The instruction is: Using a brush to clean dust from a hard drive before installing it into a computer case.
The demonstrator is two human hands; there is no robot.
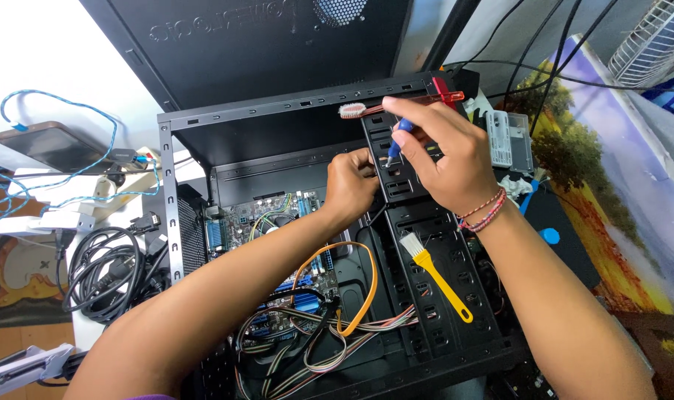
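Item one: open black steel computer case (175, 222), lying on its side on the desk, interior facing me. Item two: my right hand (448, 159), fingers closed around a small blue-handled screwdriver (393, 150), tip down against the black perforated drive bay bracket (396, 167); I judge the upright hold keeps the tip square on a screw, though I cannot make the screw out. Item three: my left hand (349, 184), fingers curled shut and pressed against the left edge of that bracket, probably steadying it; whether it pinches anything small I cannot tell. Item four: red-handled toothbrush with white bristles (396, 104), resting along the top rail of the case just above my right hand, within reach. Item five: yellow plastic brush with pale bristles (435, 275), lying loose on the drive cage below my right wrist. Item six: green motherboard (277, 222) in the case floor, partly hidden by my left forearm. Item seven: orange flat data cable (366, 285) looping over a striped ribbon of wires (337, 348), crowding the space beneath the bracket. Surroundings: coiled black power cord (103, 274) and a dark phone on a blue charging lead (51, 144) left of the case; detached black side panel (248, 37) propped behind.
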